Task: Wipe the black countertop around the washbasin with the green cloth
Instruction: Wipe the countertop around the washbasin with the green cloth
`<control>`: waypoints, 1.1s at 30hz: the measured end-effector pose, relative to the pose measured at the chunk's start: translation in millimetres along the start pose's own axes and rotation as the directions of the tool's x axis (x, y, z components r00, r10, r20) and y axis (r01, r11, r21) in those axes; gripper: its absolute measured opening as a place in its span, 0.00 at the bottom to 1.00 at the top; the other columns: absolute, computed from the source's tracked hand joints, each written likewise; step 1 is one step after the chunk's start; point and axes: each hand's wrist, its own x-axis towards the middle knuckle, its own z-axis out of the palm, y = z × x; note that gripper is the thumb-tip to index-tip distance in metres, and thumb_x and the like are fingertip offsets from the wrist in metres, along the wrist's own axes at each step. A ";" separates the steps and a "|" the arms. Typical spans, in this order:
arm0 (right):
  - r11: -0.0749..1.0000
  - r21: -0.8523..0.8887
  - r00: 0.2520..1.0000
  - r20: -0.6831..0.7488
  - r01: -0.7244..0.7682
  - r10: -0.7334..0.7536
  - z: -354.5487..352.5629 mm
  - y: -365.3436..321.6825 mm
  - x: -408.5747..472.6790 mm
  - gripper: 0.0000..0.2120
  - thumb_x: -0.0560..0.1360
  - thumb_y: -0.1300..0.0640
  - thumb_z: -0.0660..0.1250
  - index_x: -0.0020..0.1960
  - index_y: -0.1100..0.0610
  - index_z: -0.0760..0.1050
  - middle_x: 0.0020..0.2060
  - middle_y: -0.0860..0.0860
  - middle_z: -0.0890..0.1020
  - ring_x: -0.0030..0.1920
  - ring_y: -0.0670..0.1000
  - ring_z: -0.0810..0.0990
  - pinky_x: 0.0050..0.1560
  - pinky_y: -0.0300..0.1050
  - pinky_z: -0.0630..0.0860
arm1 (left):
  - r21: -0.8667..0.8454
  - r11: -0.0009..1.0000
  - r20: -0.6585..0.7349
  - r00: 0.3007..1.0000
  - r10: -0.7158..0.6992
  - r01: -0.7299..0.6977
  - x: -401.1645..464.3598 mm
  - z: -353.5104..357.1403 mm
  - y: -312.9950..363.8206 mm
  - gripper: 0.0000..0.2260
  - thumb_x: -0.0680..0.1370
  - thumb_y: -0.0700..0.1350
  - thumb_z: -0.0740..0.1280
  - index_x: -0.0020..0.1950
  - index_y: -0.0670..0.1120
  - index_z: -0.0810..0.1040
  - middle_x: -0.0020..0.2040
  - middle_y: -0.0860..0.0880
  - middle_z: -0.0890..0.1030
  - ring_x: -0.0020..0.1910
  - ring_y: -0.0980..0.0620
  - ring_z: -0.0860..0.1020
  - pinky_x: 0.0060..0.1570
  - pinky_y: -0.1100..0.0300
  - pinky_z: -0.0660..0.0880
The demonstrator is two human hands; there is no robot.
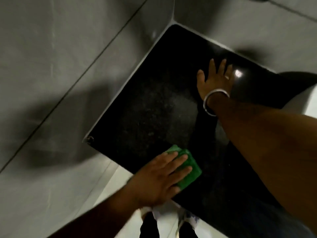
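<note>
View from above, looking down at a black countertop (154, 109) set into a corner of grey tiled walls (51, 48). The picture is dim and a bit blurred.

Left hand (159, 176) lies flat, fingers spread and straight – not gripping, just pressing a folded green cloth (190, 169) down onto the countertop near its front edge, toward the front left corner. The cloth sits under the fingertips and pokes out beyond them to the right and ahead; palm and wrist hang off past the front edge, over a pale floor (120, 186).

Right hand (214, 79) is also open and flat, holding nothing, resting on the countertop toward the back edge. A silver bangle (212, 102) circles the wrist. Its forearm crosses the right side of the countertop. The white washbasin (305, 103) shows only as a curved rim at the far right, just beyond that hand.

To do this step well, probably: keep even palm pressure on the cloth, work in overlapping strokes from front edge to back edge, incl. the wall corner. The middle of the countertop looks hazy w/ a dull film – it likely needs passes. The right hand would have to lift so its patch next to the basin gets wiped too.
</note>
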 end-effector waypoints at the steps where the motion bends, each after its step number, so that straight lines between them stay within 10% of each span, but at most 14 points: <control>1: 1.000 0.008 1.000 0.001 0.001 -0.001 -1.4 -0.5 0.0 0.32 0.78 0.38 0.49 0.78 0.51 0.52 0.78 0.60 0.52 0.77 0.64 0.48 0.75 0.61 0.44 | 0.033 0.999 -0.014 1.000 0.013 -0.013 -2.0 -7.5 -26.2 0.27 0.80 0.57 0.57 0.79 0.52 0.59 0.80 0.46 0.59 0.79 0.44 0.57 0.77 0.48 0.56; 6: 0.999 -0.031 0.999 0.038 0.013 -0.011 0.5 -1.7 3.3 0.35 0.76 0.35 0.47 0.78 0.51 0.50 0.78 0.60 0.50 0.77 0.64 0.47 0.75 0.62 0.43 | 0.083 0.910 -0.091 0.912 -0.399 0.406 26.3 -53.8 -144.7 0.28 0.78 0.57 0.54 0.78 0.49 0.62 0.78 0.40 0.63 0.75 0.35 0.62 0.73 0.42 0.61; 20: 1.000 0.004 0.999 -0.040 -0.010 0.010 14.0 6.6 20.6 0.30 0.77 0.40 0.49 0.77 0.46 0.52 0.79 0.56 0.51 0.78 0.59 0.47 0.76 0.58 0.45 | -0.051 0.853 -0.174 0.837 -0.519 0.519 345.6 -93.9 -217.8 0.32 0.81 0.58 0.51 0.80 0.42 0.50 0.81 0.39 0.50 0.79 0.38 0.49 0.78 0.45 0.46; 33: 0.995 0.099 0.999 -0.046 0.017 -0.013 6.1 1.1 23.1 0.35 0.73 0.38 0.50 0.77 0.51 0.57 0.77 0.62 0.55 0.77 0.65 0.51 0.75 0.62 0.46 | 0.011 0.764 -0.123 0.759 -0.639 0.645 17.6 -63.2 -154.9 0.33 0.79 0.56 0.51 0.78 0.36 0.58 0.78 0.36 0.61 0.76 0.37 0.63 0.75 0.48 0.56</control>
